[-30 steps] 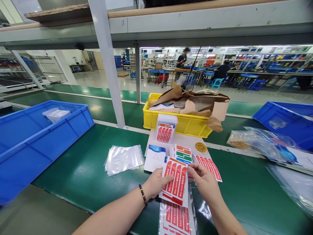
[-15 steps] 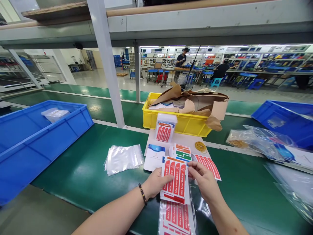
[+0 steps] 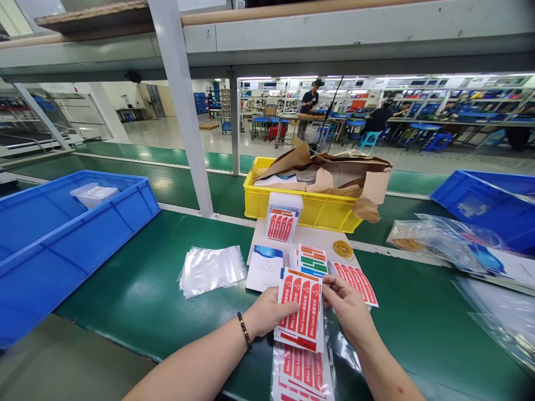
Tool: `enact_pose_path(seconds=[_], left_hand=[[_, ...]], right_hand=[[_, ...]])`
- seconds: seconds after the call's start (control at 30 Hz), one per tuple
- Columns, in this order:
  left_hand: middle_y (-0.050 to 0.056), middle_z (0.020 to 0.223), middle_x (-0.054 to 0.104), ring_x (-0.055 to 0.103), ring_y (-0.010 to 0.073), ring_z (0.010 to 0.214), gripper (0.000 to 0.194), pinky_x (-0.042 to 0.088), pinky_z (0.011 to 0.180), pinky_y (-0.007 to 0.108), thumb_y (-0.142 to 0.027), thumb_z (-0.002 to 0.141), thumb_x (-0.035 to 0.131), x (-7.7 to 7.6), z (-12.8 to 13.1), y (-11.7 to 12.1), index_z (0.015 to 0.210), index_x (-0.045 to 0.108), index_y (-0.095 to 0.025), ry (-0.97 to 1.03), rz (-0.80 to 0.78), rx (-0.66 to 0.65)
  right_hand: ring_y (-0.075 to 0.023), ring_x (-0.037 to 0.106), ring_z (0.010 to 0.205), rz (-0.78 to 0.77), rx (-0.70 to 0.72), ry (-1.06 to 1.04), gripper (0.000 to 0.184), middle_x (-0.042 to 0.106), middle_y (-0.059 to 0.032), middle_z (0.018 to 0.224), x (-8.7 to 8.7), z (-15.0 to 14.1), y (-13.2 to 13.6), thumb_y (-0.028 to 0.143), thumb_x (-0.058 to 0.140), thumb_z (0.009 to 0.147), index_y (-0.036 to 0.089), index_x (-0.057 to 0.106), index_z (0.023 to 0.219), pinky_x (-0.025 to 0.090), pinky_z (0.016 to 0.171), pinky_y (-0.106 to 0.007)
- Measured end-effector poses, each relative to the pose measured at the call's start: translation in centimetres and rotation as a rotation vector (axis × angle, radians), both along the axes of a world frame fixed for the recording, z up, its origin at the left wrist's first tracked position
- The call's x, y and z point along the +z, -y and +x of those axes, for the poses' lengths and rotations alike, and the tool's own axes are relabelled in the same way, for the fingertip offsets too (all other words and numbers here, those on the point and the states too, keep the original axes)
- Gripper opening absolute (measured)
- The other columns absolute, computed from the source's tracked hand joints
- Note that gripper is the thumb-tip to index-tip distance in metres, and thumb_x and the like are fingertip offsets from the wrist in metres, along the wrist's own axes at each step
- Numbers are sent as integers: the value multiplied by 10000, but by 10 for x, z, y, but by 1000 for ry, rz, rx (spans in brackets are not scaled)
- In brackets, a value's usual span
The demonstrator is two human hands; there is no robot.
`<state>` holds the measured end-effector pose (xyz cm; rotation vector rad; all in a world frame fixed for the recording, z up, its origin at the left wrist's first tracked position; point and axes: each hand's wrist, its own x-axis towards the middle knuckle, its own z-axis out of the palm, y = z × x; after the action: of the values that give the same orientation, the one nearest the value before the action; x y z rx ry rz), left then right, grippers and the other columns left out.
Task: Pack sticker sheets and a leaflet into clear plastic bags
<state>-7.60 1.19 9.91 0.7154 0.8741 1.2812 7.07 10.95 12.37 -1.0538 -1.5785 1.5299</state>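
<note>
My left hand (image 3: 267, 314) and my right hand (image 3: 349, 309) together hold a small stack of red and white label sheets (image 3: 301, 309) above the green belt. The left thumb lies across the sheets' left edge; the right fingers pinch the upper right corner. Under them lies a clear bag with more red labels (image 3: 303, 373). Just beyond sit a fanned row of red labels (image 3: 357, 283), green and red sticker sheets (image 3: 312, 260) and a white and blue card (image 3: 264, 267).
A pile of clear bags (image 3: 211, 270) lies left of the cards. A yellow bin (image 3: 301, 209) with brown paper stands behind, a label pack (image 3: 283, 220) leaning on it. Blue bins sit at left (image 3: 62, 239) and far right (image 3: 485, 203). Crumpled plastic bags (image 3: 447, 239) lie right.
Both hands shifted the held label stack very slightly up and to the right; the grip stays the same.
</note>
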Motion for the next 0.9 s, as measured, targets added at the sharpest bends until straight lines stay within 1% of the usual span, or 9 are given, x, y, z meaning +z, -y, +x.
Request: enact_pose_path(seconds=[0.13,0.23,0.4,0.47,0.6,0.67,0.77,0.83,0.9], left_hand=[[134,930,633,605,212,791,397,451,758,351,-347,644,654,1,0,0,941,602,-90,-14,12,-8],[136,954,627,602,220,818,418,447,773,363,-353,653,642,0,0,0,974,589,-90,-32,32,-18],[108,981,621,589,215,851,401,444,770,340,-372,701,579,0,-6,0,1010,577,-115,-243,83,-49],[78,966,626,581,199,841,383,442,749,305,-354,687,593,2,-11,0,1002,586,-137,-430,124,-52],[26,775,630,555,143,709,186,424,664,243,-254,684,582,6,-18,0,825,646,-152,-855,203,-29],[18,722,614,540,125,696,134,413,678,227,-202,713,536,8,-18,0,748,658,-157,-955,309,-94],[20,742,605,534,120,733,157,404,728,221,-187,742,504,11,-18,0,762,658,-167,-938,446,-192],[27,778,593,529,121,753,171,403,738,226,-198,761,485,12,-18,0,778,652,-165,-867,434,-166],[27,800,561,516,121,759,140,400,736,229,-209,745,514,13,-19,0,753,645,-160,-799,367,-81]], right_hand=[[-126,546,585,11,5,13,243,608,-21,693,-3,0,-2,363,632,671,167,571,800,410,471,-206],[-105,521,504,-18,-7,-25,273,587,8,610,-2,0,0,385,624,679,165,580,835,393,441,-203],[-164,606,580,-273,235,-148,359,644,-5,645,8,-1,5,334,700,606,184,585,910,473,546,-274],[-178,621,589,-289,175,-181,348,661,-15,659,10,2,-1,287,730,568,176,597,869,492,573,-303],[-141,608,529,-125,-278,-361,271,668,5,683,5,12,-22,277,715,589,185,595,813,495,488,-261],[-127,607,535,-65,-387,-435,243,670,5,739,1,13,-26,277,703,606,187,593,804,488,458,-235],[-145,621,552,-109,-306,-402,254,676,-15,742,-2,9,-21,282,702,612,178,594,817,499,461,-246],[-166,630,559,-150,-209,-334,290,680,-27,713,-2,6,-16,291,711,602,173,593,839,508,477,-266],[-183,640,592,-156,-146,-285,329,685,-35,726,-1,6,-13,302,716,594,177,590,871,518,514,-287]])
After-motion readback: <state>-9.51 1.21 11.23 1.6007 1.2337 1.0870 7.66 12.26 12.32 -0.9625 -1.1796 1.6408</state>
